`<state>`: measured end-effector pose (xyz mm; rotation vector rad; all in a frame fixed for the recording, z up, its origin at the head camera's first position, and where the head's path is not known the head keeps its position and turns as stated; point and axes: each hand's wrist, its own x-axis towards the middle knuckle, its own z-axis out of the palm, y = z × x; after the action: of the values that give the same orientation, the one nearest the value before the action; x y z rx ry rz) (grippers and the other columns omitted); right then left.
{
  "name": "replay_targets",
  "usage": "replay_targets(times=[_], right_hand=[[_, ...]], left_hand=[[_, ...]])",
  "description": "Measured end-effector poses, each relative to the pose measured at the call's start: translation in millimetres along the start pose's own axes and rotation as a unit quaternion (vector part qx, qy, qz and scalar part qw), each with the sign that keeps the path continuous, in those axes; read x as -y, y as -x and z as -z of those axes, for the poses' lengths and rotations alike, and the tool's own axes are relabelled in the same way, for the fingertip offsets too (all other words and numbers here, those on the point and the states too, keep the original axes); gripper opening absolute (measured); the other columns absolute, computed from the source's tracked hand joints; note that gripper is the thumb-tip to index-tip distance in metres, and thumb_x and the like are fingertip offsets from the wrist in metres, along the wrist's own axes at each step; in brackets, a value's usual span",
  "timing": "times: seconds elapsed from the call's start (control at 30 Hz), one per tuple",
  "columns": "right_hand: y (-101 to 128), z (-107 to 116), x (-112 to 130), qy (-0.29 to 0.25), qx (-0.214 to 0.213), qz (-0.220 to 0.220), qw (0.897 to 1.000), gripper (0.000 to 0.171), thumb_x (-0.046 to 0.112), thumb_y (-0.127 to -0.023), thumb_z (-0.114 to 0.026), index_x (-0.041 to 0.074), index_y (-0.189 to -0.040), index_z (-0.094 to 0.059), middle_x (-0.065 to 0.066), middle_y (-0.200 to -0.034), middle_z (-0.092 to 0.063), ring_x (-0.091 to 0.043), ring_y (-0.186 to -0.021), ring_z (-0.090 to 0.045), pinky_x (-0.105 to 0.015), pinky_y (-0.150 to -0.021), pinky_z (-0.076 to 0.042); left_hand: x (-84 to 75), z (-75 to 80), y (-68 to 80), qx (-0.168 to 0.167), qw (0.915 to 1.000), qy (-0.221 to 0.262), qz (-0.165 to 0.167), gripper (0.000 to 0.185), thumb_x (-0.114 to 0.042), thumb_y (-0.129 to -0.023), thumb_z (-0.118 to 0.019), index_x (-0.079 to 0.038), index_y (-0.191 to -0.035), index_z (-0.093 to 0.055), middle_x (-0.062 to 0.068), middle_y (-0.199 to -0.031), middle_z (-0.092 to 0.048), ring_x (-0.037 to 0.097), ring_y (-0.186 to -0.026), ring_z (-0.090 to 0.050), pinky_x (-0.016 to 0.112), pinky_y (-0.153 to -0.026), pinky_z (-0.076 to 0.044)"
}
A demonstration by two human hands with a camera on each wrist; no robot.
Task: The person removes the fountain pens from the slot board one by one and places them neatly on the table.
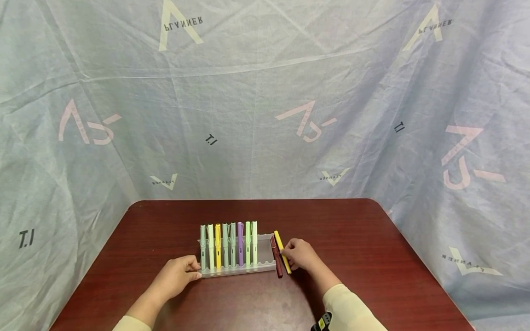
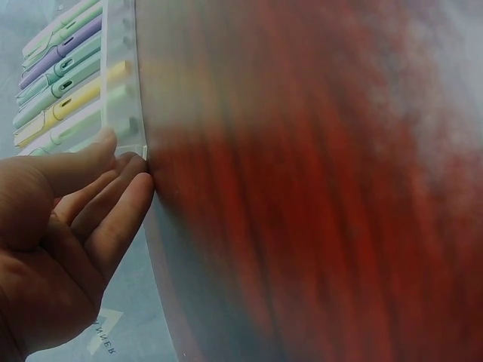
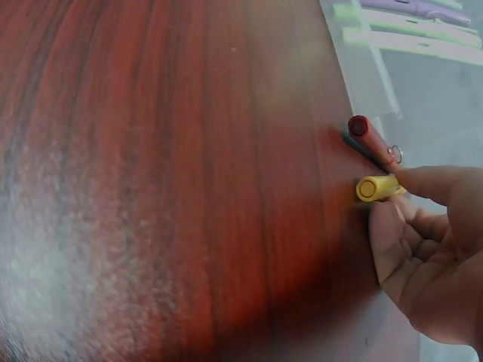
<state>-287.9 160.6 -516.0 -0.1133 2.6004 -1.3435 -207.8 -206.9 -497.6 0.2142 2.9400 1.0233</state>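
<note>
My left hand [image 1: 177, 275] pinches the left end of the clear rack [image 1: 265, 267], which bears eight pens [image 1: 233, 248]. At its right end lies a dark red pen [image 1: 276, 258]; just beyond, my right hand [image 1: 302, 254] pinches a loose yellow pen [image 1: 285, 262]. Probable step: handling this pen. Next: lift, clearing the red one.
</note>
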Motion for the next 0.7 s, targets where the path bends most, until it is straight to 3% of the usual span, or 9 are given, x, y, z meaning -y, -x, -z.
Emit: replay_targets(times=[0.27,0.7], right_hand=[[1.0,1.4,-3.2,0.024,0.028,0.018,0.999,0.022,0.020,-0.092,-0.068,0.002,-0.084,-0.058,-0.009,-0.072,-0.057,-0.018,-0.058,-0.059,-0.034,-0.054,-0.055],[2.2,1.9,-2.0,0.016,0.029,0.015,0.999,0.020,0.017,-0.094,-0.065,0.001,-0.085,-0.056,-0.010,-0.073,-0.057,-0.019,-0.061,-0.058,-0.034,-0.053,-0.055]], left_hand=[[-2.1,0.0,0.1,-0.001,0.9999,-0.005,0.010,0.017,-0.013,-0.083,-0.077,-0.020,-0.081,-0.061,-0.011,-0.080,-0.070,0.006,-0.071,-0.058,0.029,-0.064,-0.044],[-1.7,-0.7,0.6,-0.002,0.9999,-0.004,0.012,0.018,-0.012,-0.082,-0.077,-0.020,-0.079,-0.061,-0.011,-0.076,-0.068,0.006,-0.068,-0.056,0.028,-0.064,-0.043]])
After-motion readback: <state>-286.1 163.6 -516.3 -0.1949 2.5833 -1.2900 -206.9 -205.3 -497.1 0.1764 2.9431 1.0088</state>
